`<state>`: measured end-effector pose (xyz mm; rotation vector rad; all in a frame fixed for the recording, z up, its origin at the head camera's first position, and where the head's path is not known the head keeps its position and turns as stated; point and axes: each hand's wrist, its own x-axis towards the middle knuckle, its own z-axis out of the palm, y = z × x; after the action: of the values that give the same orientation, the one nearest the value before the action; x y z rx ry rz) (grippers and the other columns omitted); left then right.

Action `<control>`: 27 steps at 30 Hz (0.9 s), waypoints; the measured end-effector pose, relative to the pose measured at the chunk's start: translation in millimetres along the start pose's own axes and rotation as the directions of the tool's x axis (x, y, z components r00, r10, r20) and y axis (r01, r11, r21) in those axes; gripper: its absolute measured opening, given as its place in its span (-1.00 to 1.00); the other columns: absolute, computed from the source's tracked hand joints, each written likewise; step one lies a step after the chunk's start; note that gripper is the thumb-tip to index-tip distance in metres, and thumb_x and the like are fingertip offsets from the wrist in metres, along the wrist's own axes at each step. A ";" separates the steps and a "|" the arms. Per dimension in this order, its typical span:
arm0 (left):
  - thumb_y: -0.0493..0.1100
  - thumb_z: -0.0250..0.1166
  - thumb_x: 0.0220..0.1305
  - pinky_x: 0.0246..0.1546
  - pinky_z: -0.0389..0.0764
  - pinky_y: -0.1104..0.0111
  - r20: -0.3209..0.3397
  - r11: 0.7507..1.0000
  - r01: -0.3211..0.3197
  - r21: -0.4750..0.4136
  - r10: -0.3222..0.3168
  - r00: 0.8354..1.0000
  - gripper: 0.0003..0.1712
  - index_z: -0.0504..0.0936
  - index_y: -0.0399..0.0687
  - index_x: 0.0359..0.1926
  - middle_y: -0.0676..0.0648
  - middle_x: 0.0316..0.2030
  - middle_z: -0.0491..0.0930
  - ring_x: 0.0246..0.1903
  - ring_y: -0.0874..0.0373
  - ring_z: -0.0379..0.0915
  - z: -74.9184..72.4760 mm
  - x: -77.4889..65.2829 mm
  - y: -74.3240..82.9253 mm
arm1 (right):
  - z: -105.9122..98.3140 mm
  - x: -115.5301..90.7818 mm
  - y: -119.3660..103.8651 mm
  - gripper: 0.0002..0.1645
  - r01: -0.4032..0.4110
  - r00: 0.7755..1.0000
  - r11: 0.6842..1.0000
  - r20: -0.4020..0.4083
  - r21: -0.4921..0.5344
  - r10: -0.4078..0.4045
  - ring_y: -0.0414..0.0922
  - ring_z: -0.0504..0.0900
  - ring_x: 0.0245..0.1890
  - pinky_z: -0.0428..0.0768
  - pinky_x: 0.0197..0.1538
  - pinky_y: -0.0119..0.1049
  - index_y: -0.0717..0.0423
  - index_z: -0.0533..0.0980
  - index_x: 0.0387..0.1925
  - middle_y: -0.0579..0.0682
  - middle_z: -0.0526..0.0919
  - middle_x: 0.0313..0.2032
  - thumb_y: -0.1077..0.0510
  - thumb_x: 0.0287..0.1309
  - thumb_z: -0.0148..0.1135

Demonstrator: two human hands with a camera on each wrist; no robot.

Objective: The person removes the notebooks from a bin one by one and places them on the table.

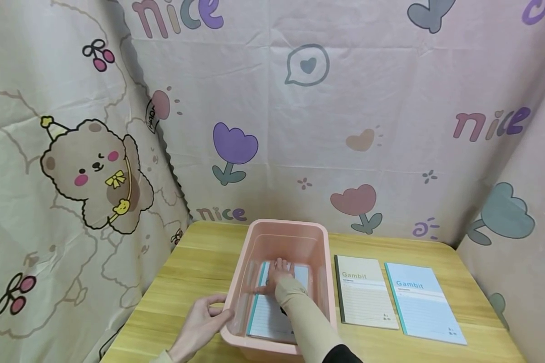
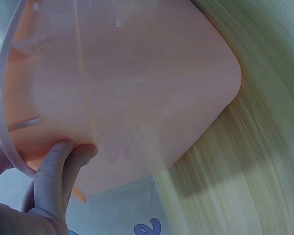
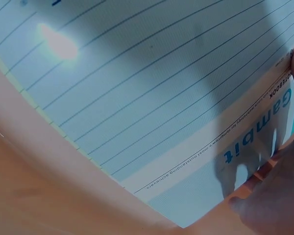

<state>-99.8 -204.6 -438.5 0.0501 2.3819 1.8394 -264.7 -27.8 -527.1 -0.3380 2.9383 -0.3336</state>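
A pink plastic bin (image 1: 324,282) stands on the table. My left hand (image 1: 204,320) grips its near left rim, fingers curled against the outer wall in the left wrist view (image 2: 51,181). Inside the bin lies a blue lined notebook (image 1: 268,315) with a teal spine, marked "Gambit" in the right wrist view. My right hand (image 1: 279,280) reaches into the bin over this notebook. Its fingers lie fairly straight at the notebook's far edge, with the thumb out toward the spine. In the right wrist view, the fingers (image 3: 274,191) touch the top edge by the title.
Right of the bin lie a cream notebook (image 1: 368,297) with a dark spine and a light blue notebook (image 1: 424,302) with a teal spine, side by side on the wooden table (image 1: 186,272). A printed cloth (image 1: 272,126) hangs behind and at both sides.
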 end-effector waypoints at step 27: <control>-0.28 0.24 0.23 -0.34 0.74 0.40 0.010 1.000 -0.003 0.007 0.003 1.000 -0.46 0.46 -0.62 0.14 -0.39 -0.27 0.76 -0.33 0.02 0.78 0.5 -1.1 0.2 | 10.3 18.2 12.1 0.19 0.110 0.990 0.985 -0.071 -0.131 -0.120 0.00 0.41 0.01 0.54 0.13 -0.07 0.19 0.41 0.13 0.10 0.45 0.00 -0.56 -0.36 0.50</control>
<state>-98.6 -204.2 -438.4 0.0632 2.3823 1.8282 -282.7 -22.7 -542.3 -0.5251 3.0314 -0.1783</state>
